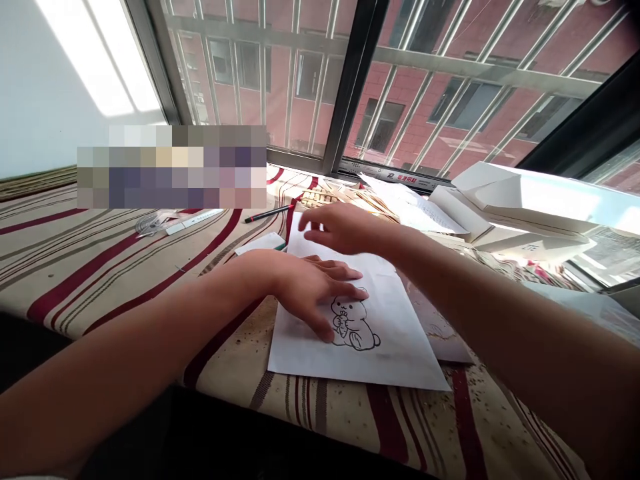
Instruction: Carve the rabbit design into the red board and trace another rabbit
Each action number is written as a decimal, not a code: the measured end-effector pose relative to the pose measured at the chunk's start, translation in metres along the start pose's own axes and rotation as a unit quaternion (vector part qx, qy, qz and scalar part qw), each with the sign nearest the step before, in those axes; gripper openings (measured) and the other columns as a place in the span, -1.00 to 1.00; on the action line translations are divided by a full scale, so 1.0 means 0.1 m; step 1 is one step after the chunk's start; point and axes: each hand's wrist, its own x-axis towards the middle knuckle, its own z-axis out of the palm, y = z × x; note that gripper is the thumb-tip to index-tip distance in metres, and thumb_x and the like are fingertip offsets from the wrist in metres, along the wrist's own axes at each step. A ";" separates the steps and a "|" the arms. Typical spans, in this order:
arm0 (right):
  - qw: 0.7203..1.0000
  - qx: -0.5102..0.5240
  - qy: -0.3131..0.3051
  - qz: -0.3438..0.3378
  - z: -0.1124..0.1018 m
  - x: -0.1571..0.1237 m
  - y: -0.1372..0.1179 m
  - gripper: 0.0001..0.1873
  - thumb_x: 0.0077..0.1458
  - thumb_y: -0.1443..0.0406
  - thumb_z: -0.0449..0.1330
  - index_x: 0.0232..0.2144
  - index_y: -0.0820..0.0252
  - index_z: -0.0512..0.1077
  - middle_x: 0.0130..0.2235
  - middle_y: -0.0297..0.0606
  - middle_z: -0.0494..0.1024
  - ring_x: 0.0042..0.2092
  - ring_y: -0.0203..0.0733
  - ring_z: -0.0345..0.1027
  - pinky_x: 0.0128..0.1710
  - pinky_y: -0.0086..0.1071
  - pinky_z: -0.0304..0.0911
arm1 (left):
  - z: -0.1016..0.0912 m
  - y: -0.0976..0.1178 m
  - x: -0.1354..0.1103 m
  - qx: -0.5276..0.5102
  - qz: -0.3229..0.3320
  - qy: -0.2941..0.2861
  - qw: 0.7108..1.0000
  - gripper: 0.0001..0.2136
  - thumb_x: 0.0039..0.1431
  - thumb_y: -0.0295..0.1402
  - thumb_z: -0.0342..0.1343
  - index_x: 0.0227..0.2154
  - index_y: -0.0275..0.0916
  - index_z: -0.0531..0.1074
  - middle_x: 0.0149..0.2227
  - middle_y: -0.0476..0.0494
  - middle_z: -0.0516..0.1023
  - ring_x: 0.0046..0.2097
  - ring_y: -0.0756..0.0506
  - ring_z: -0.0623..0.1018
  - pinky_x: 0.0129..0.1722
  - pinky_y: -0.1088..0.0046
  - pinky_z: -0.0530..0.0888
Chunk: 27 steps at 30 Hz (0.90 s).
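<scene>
Pressing the sheet of white paper (400,350) flat on the striped cloth surface (100,280), the left hand (305,290) lies open, fingers spread beside the inked cartoon animal (353,323), while the open right hand (345,228) hovers, blurred, above the sheet.

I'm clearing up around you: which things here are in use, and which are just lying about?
In use: white paper sheet, inked rabbit drawing, left hand resting on it, right hand above it.
Lying about: pencil, ruler, protractor, folded white cardboard.
</scene>
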 end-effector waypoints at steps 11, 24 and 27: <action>0.993 -0.084 0.089 -0.001 0.54 1.32 0.10 -0.71 0.56 0.19 0.19 0.13 0.27 0.54 0.07 -0.15 0.62 0.08 -0.02 0.61 0.11 -0.09 0.50 | 0.02 -0.04 0.01 0.017 0.019 0.003 1.000 -0.07 0.28 0.11 0.28 0.62 -0.03 0.13 0.71 -0.18 -0.16 0.68 -0.43 -0.05 0.63 -0.13 -0.01; 0.696 0.698 0.163 -0.057 0.26 -1.16 -0.06 -0.69 0.40 0.06 0.16 -0.14 0.15 0.52 -0.48 -0.31 0.58 -0.50 -0.20 0.48 -0.57 -0.39 0.30 | 0.01 -0.05 0.01 0.010 0.007 0.020 1.000 -0.05 0.22 0.12 0.30 0.58 -0.18 0.20 0.66 -0.35 0.09 0.63 -0.48 0.13 0.60 -0.07 0.09; 0.648 0.749 0.072 -0.119 0.57 -1.22 -0.04 -0.69 0.38 0.10 0.25 -0.05 0.21 0.57 -0.26 -0.17 0.72 -0.29 -0.15 0.63 -0.44 -0.39 0.45 | -0.04 -0.03 -0.01 -0.013 0.024 0.013 1.000 -0.19 0.21 0.02 0.35 0.47 -0.13 0.36 0.60 -0.34 0.22 0.56 -0.48 0.25 0.57 -0.04 0.15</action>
